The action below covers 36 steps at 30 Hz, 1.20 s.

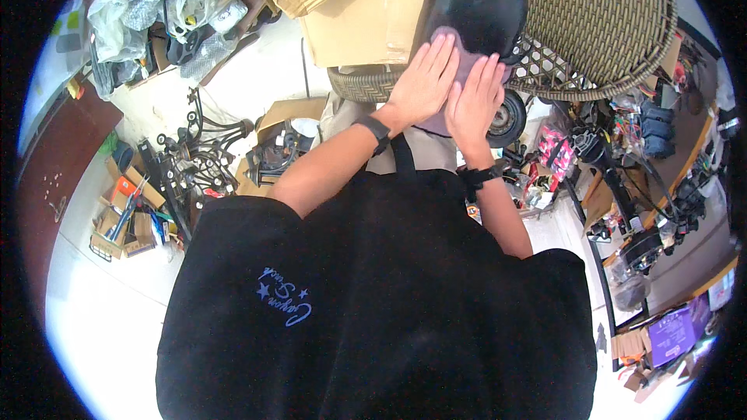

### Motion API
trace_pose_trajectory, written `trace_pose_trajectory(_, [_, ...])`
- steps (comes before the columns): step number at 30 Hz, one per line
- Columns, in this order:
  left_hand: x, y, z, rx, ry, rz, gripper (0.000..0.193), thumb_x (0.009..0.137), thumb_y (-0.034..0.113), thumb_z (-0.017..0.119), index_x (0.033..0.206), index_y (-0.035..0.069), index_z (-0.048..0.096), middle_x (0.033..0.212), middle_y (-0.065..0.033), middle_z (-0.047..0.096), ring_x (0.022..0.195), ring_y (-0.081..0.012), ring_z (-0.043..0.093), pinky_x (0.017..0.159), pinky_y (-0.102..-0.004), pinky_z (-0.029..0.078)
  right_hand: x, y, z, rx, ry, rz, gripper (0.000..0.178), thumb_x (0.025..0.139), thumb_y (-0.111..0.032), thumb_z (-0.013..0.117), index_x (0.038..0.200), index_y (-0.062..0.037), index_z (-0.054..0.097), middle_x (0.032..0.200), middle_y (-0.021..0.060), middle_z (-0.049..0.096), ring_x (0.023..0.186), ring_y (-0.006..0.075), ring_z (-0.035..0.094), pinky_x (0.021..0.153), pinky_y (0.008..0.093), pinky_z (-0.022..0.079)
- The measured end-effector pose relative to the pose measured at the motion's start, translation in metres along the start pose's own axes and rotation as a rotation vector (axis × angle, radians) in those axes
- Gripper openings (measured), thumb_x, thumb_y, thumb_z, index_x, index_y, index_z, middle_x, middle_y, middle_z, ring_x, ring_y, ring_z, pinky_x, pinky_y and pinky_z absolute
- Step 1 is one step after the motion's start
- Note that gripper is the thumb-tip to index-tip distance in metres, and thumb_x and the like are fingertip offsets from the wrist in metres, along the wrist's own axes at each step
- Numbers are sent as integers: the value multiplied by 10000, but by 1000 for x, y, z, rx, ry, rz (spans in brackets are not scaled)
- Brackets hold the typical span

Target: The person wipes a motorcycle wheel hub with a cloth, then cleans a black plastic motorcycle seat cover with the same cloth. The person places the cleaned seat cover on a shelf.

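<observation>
A glossy black padded piece (481,6), rounded like a small vehicle seat, stands in front of me at the top centre. Over its near part lies a mauve cloth (467,61). My left hand (424,82) rests flat on the cloth, its fingers stretched out and pointing away from me. Beside it, my right hand (475,109) also lies on the cloth with straight fingers. Neither hand is wrapped around anything. The hands and cloth hide the near part of the padded piece. Below and right of my right hand, a small black wheel (507,118) shows in part.
A woven wicker chair (595,19) is close on the right, and cardboard (354,27) is behind on the left. Black metal parts (206,144) and boxes of tools (128,214) lie on the left floor. Shelving with cables and parts (622,187) lines the right.
</observation>
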<state>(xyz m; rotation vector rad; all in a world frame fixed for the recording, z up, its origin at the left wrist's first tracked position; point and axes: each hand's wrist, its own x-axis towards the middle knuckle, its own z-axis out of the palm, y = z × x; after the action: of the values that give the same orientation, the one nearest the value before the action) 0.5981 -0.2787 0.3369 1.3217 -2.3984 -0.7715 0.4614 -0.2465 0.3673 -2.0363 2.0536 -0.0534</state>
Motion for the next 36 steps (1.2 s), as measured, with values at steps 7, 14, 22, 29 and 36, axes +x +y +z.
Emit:
trace_pose_trajectory(7, [-18,3,-8,99,-143,155,612,877,240,523,1366,-108,401,1500,-296,312,1416,-405,297,1147,-487,274,-32,13,5,157,-170,-65,718,947,-242,488,1494,83,156,1566,302,112,1453,474,104,1158,551,131])
trace_pose_trajectory(14, [24,18,-16,145,-15,153,577,901,254,460,1366,-86,431,1504,-248,345,1419,-339,319,1162,-432,257,0,10,-6,282,69,33,684,966,-217,394,1447,184,117,1524,384,112,1428,518,122,1185,536,103])
trace_pose_trajectory(22, [104,-4,-25,209,163,242,518,914,254,510,1339,-41,492,1465,-174,436,1382,-283,385,1147,-403,282,82,31,-24,288,166,-25,656,936,-93,453,1456,162,145,1515,366,179,1415,513,173,1183,517,150])
trace_pose_trajectory(29, [173,-10,-35,104,182,156,565,922,118,596,1462,156,431,1368,-206,536,1282,-329,499,1131,-374,313,158,73,-7,300,414,-121,532,987,-219,463,1500,-144,343,1516,179,356,1425,325,306,1200,402,160])
trace_pose_trajectory(36, [134,-10,-33,156,227,244,494,894,214,497,1297,-73,501,1390,-232,480,1333,-337,427,1115,-426,322,120,50,-16,328,272,-219,605,948,-132,454,1417,175,230,1494,384,212,1397,528,207,1173,535,162])
